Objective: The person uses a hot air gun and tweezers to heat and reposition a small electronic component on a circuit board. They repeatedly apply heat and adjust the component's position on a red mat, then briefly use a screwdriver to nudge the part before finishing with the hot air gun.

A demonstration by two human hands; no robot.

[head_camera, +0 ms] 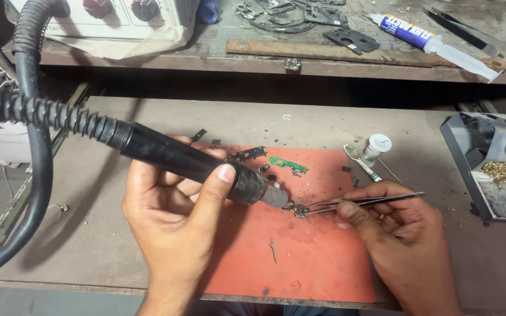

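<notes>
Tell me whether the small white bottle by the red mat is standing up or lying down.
Lying down. The white bottle rests on its side on the table, just off the red mat, cap end toward the camera.

Your left hand (174,213) grips a black hot-air handle (188,161) with a ribbed hose (42,111), its metal nozzle aimed down at a small circuit part (297,209) on the red mat (300,257). Your right hand (390,225) pinches tweezers (364,201), whose tips touch that part. A green board (288,164) lies further back on the mat, near a small white bottle (376,146).
</notes>
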